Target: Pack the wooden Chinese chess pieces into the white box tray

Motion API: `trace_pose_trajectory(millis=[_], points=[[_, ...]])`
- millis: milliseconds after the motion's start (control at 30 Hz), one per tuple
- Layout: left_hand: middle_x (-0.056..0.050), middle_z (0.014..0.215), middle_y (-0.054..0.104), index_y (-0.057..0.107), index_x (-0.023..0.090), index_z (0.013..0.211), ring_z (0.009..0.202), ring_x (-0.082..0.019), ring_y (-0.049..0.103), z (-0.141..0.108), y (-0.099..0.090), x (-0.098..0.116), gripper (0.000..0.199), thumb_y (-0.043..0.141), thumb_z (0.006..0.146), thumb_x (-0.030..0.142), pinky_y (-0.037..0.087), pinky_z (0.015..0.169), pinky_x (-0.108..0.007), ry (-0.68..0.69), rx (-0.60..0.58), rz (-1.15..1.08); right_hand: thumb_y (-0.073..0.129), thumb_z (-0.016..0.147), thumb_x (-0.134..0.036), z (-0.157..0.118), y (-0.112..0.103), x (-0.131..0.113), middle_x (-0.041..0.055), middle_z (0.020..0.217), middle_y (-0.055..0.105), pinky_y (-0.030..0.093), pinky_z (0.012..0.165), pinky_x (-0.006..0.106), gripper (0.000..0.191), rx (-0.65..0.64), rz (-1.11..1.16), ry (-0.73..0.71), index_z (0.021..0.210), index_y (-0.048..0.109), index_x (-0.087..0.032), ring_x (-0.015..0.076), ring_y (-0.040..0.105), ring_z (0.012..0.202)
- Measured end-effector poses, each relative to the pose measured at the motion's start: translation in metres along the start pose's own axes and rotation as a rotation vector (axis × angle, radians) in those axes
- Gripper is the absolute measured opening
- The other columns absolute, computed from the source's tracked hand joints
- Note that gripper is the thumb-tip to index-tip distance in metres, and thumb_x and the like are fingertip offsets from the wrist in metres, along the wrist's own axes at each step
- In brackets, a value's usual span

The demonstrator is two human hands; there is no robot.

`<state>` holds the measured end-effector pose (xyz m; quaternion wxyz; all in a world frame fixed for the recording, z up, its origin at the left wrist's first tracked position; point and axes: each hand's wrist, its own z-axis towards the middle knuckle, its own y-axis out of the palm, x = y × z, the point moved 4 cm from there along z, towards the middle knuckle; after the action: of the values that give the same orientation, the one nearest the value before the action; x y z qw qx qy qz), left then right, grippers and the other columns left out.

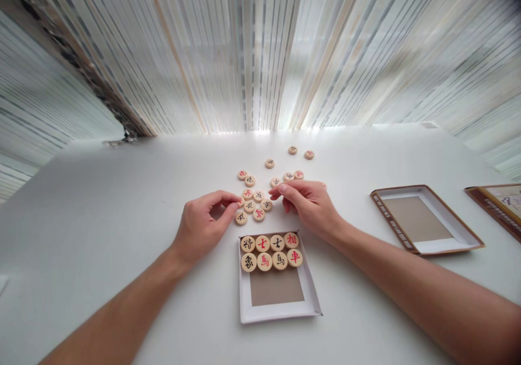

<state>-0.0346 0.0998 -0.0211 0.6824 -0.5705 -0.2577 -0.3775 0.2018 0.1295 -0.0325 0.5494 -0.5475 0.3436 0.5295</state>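
Note:
My left hand (207, 216) is at the left side of a loose cluster of round wooden xiangqi pieces. Its thumb and index finger pinch the edge of a red-marked piece (241, 202), partly hidden by the fingertips. Over the cluster's right side hovers my right hand (305, 199), fingers loosely bent and apart, with no piece visible in them. A black-marked piece (266, 205) lies just below its fingertips. Closer to me, a shallow white box tray (246, 315) holds two rows of red and black pieces, character side up, in its far half; bare brown card shows in the near half.
More pieces lie scattered farther back, among them a black one (269, 163) and a red one (309, 154). To the right sits a brown-edged box part (474, 241), and beyond it a printed box lid (494, 207). A striped string curtain (260, 56) hangs behind the white table (122, 202).

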Motion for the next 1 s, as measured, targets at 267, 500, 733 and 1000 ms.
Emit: trace_pose_trajectory(millis=[267, 500, 733, 1000], points=[[-0.005, 0.096, 0.085, 0.082, 0.02, 0.096, 0.087, -0.022, 0.079, 0.001, -0.002, -0.004, 0.015, 0.07, 0.095, 0.03, 0.06, 0.078, -0.032, 0.007, 0.045, -0.004, 0.061, 0.1, -0.043, -0.001, 0.0, 0.005, 0.0057, 0.073, 0.074, 0.044, 0.052, 0.029, 0.038, 0.103, 0.08, 0.012, 0.079, 0.079, -0.017, 0.0143, 0.058, 0.054], [-0.006, 0.1, 0.084, 0.081, 0.021, 0.099, 0.088, -0.023, 0.076, 0.01, 0.0, 0.0, 0.017, 0.071, 0.093, 0.033, 0.059, 0.075, -0.034, 0.006, 0.029, 0.009, 0.052, 0.101, -0.042, 0.01, -0.02, -0.004, 0.0089, 0.077, 0.076, 0.048, 0.053, 0.03, 0.041, 0.186, -0.031, 0.033, 0.084, 0.078, -0.016, 0.0172, 0.064, 0.059], [-0.006, 0.105, 0.084, 0.081, 0.022, 0.103, 0.092, -0.024, 0.076, 0.026, 0.004, 0.023, 0.017, 0.071, 0.091, 0.029, 0.06, 0.076, -0.035, 0.039, 0.014, 0.016, 0.071, 0.092, -0.029, 0.046, -0.032, -0.023, 0.0099, 0.096, 0.081, 0.055, 0.084, 0.042, 0.018, 0.121, -0.49, 0.016, 0.099, 0.082, -0.017, 0.0259, 0.071, 0.086], [-0.007, 0.105, 0.083, 0.08, 0.019, 0.104, 0.092, -0.024, 0.074, 0.037, 0.005, 0.027, 0.018, 0.067, 0.092, 0.027, 0.059, 0.083, -0.038, 0.091, 0.046, 0.002, 0.072, 0.104, -0.036, 0.092, -0.005, -0.006, 0.0113, 0.133, 0.07, 0.061, 0.098, 0.05, 0.032, 0.006, -0.813, 0.091, 0.13, 0.069, -0.017, 0.0278, 0.071, 0.115]])
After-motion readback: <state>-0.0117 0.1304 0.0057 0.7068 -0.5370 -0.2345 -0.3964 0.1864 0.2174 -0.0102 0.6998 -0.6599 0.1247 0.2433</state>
